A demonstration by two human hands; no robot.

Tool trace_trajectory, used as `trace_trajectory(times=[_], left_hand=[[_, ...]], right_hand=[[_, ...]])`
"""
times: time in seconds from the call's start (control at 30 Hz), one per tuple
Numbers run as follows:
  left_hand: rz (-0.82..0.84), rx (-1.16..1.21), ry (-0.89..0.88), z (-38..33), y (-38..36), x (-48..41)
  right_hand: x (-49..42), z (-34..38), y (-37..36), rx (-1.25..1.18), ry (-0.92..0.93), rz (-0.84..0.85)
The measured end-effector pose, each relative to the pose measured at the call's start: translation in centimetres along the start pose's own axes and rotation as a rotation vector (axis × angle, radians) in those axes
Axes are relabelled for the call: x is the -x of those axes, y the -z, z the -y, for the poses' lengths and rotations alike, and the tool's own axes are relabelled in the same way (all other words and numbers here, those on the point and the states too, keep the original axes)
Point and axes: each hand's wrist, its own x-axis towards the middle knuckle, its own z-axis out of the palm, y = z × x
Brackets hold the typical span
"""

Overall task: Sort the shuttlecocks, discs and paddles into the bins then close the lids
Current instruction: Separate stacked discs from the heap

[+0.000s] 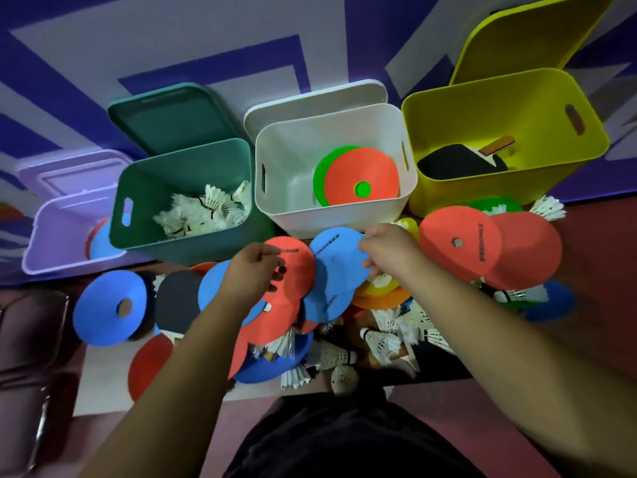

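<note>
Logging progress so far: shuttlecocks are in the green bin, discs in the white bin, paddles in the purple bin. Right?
Not quite: the head view shows the paddles lying in the yellow bin, not the purple one. The shuttlecocks in the green bin and the discs in the white bin are as you said.

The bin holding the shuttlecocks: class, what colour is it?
The bin is teal green, seen best in the head view.

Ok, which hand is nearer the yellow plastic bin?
Right. The right hand sits just left of and below the yellow plastic bin; the left hand is farther left.
</note>
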Motion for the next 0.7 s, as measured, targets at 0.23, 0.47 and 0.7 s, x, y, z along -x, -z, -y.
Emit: trace_trajectory(times=[0.23, 0.47, 0.7], left_hand=[[-0.121, -0.353, -0.025, 4.1, 0.8, -1.5], [-0.252, -0.282, -0.120, 5.3, 0.1, -2.8], [-0.256, -0.238, -0.227, 5.5, 3.0, -1.4]], right_hand=[[-1.0, 0.7, -2.7, 0.258, -0.015, -0.015], [-0.5, 0.0, -3.7, 0.300, 0.137, -0.196], [2.0, 2.0, -5.2, 0.230, 0.301, -0.201]])
